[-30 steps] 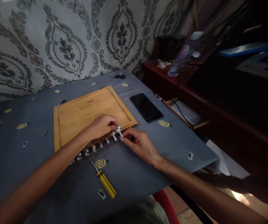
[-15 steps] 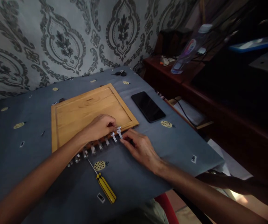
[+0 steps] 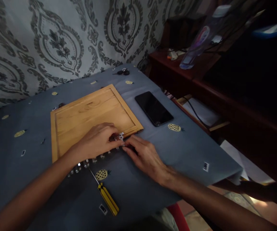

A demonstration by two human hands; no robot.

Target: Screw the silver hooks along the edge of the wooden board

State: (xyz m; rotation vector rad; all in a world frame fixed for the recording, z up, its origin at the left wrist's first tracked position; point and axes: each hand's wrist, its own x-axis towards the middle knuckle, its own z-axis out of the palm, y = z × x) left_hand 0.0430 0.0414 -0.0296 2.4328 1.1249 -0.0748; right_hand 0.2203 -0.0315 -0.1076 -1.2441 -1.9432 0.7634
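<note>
Left hand (image 3: 97, 141) and right hand (image 3: 146, 157) pinched small silver metal clip (image 3: 121, 136) at near edge of rectangular yellow-brown wooden panel (image 3: 90, 114); step looked like adjusting it, next move likely needed steady pinch.

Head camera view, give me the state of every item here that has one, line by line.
Phone, lying flat, screen dark
Wooden board, lying on the table
Metal clips, in a row along the board's near edge
Screwdriver, lying down, not held
Bottle, capped
Drawer, open
Left hand and right hand, fingers at one clip, grip unclear
</note>
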